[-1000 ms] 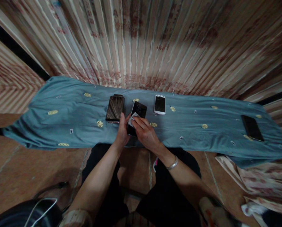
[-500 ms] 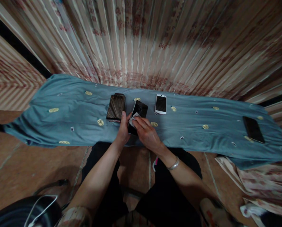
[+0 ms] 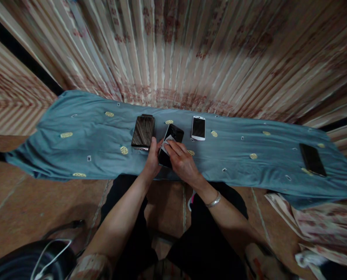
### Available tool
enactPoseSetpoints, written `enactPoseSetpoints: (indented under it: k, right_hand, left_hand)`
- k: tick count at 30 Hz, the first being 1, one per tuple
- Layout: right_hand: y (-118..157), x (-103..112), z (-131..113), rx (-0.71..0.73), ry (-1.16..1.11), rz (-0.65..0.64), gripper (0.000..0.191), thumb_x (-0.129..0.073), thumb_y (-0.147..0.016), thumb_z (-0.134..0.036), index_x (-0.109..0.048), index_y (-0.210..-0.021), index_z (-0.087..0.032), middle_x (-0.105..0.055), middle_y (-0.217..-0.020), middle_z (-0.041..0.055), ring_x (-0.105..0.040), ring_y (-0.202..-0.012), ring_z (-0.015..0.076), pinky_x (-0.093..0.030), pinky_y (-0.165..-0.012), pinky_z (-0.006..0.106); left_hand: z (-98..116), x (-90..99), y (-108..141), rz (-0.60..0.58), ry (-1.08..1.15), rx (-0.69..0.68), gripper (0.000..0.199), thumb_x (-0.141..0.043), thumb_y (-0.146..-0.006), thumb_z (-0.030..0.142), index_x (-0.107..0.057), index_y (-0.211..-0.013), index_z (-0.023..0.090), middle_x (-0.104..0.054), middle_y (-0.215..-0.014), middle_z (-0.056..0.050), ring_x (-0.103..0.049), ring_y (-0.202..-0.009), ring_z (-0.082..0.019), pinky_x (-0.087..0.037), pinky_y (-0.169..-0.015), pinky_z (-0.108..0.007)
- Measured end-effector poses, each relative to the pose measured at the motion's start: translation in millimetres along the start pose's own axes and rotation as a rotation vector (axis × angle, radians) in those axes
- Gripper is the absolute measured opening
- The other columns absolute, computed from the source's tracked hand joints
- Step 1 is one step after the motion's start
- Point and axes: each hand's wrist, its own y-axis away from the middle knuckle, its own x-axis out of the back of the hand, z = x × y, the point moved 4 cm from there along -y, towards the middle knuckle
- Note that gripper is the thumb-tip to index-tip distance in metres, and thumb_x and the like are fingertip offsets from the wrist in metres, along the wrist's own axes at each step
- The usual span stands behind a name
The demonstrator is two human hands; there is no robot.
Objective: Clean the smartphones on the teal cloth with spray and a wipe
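My left hand (image 3: 153,161) is closed around the left edge of a black smartphone (image 3: 176,133), its thumb along the side. The phone is tilted, above the front part of the blue cloth (image 3: 100,144). In my right hand (image 3: 184,162) a small pale wipe (image 3: 168,143) is pressed by the fingertips against the phone's glossy face. Part of the phone is hidden under the wipe and fingers. Just left of the held phone lies a dark stack of phones (image 3: 143,132). A white phone (image 3: 198,128) with a dark screen lies to the right, farther back.
Another black phone (image 3: 312,159) lies near the cloth's right end. A pleated curtain (image 3: 173,58) hangs close behind the cloth-covered surface. At the lower left stands a dark round object (image 3: 24,260) with a white cable (image 3: 52,258) on it.
My right hand and the wipe have shifted slightly up and right across the phone's face. My left hand keeps its hold on the phone.
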Motion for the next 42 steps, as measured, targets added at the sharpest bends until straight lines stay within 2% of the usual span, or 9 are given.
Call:
enactPoseSetpoints:
  k: [4,8,13,17,23,26,32,37,42]
  right_hand:
    - [-0.5,1.7,4.5,-0.011,0.006,0.01,0.048,-0.039,-0.105,-0.005,-0.068,-0.142,-0.009,-0.071,-0.144,0.0176,-0.064,-0.135,0.0274,-0.055,-0.12,0.048]
    - [2.0,-1.1,0.7,-0.01,-0.017,-0.03,0.05,-0.04,-0.104,-0.005,-0.066,-0.146,-0.011,-0.069,-0.147,0.0161,-0.063,-0.137,0.0271,-0.054,-0.121,0.049]
    - [6.6,-6.4,-6.8,0.014,-0.044,-0.049,0.048,-0.046,-0.103,-0.006,-0.065,-0.147,-0.013,-0.069,-0.147,0.0149,-0.062,-0.138,0.0267,-0.054,-0.122,0.047]
    - [6.3,-5.6,-5.5,0.014,-0.041,-0.05,0.047,-0.045,-0.104,-0.007,-0.067,-0.145,-0.013,-0.069,-0.147,0.0149,-0.063,-0.138,0.0262,-0.054,-0.121,0.045]
    - [2.0,0.0,10.7,-0.069,-0.045,-0.081,0.052,-0.044,-0.102,-0.004,-0.064,-0.149,-0.014,-0.067,-0.149,0.0171,-0.061,-0.138,0.0281,-0.053,-0.122,0.051]
    - [1.6,1.2,13.1,-0.078,-0.031,-0.075,0.052,-0.043,-0.102,-0.004,-0.064,-0.149,-0.014,-0.067,-0.149,0.0171,-0.062,-0.138,0.0285,-0.054,-0.121,0.052]
    - [3.4,-1.2,0.1,-0.042,-0.008,-0.051,0.047,-0.041,-0.104,-0.006,-0.069,-0.141,-0.012,-0.071,-0.143,0.0165,-0.066,-0.131,0.0268,-0.056,-0.118,0.047]
    - [3.2,-2.1,0.5,-0.028,-0.022,-0.064,0.045,-0.043,-0.104,-0.005,-0.07,-0.14,-0.011,-0.071,-0.143,0.0166,-0.065,-0.132,0.0265,-0.056,-0.119,0.045]
    - [2.3,-0.6,13.8,-0.089,-0.02,-0.073,0.05,-0.042,-0.103,-0.004,-0.066,-0.145,-0.012,-0.068,-0.147,0.0186,-0.063,-0.136,0.0286,-0.056,-0.118,0.05]
  left_hand:
    - [-1.6,-0.3,-1.1,-0.033,-0.001,0.003,0.061,-0.037,-0.111,0.054,-0.075,-0.133,0.01,-0.083,-0.101,-0.011,-0.079,-0.1,-0.027,-0.059,-0.097,-0.036]
    - [1.3,1.2,1.1,0.038,-0.002,0.012,0.062,-0.03,-0.113,0.048,-0.074,-0.134,0.011,-0.083,-0.096,-0.01,-0.079,-0.099,-0.025,-0.06,-0.096,-0.034]
    - [6.8,4.8,3.6,0.085,-0.037,-0.011,0.063,-0.033,-0.112,0.053,-0.075,-0.131,0.009,-0.082,-0.094,-0.012,-0.078,-0.096,-0.025,-0.062,-0.091,-0.034]
    - [5.3,6.2,1.7,0.068,-0.037,-0.006,0.064,-0.032,-0.112,0.053,-0.075,-0.13,0.009,-0.082,-0.095,-0.012,-0.079,-0.094,-0.024,-0.062,-0.091,-0.034]
    - [1.8,3.0,-1.5,-0.029,-0.02,-0.023,0.062,-0.041,-0.108,0.059,-0.076,-0.132,0.013,-0.083,-0.1,-0.01,-0.079,-0.101,-0.026,-0.059,-0.097,-0.036]
    - [2.0,2.9,-1.0,-0.03,-0.022,-0.014,0.063,-0.038,-0.109,0.059,-0.077,-0.13,0.013,-0.084,-0.101,-0.01,-0.079,-0.102,-0.027,-0.059,-0.099,-0.037]
    - [8.4,3.3,-0.4,0.014,-0.022,-0.051,0.069,-0.022,-0.114,0.048,-0.079,-0.121,0.011,-0.083,-0.097,-0.01,-0.078,-0.097,-0.023,-0.058,-0.095,-0.033]
    - [9.6,6.3,-3.3,0.015,-0.023,-0.069,0.066,-0.027,-0.113,0.051,-0.079,-0.122,0.012,-0.083,-0.097,-0.009,-0.078,-0.094,-0.023,-0.059,-0.092,-0.032]
    - [6.5,8.0,-3.3,0.0,-0.044,-0.052,0.06,-0.036,-0.111,0.056,-0.08,-0.124,0.017,-0.083,-0.098,-0.008,-0.079,-0.095,-0.025,-0.06,-0.092,-0.035]
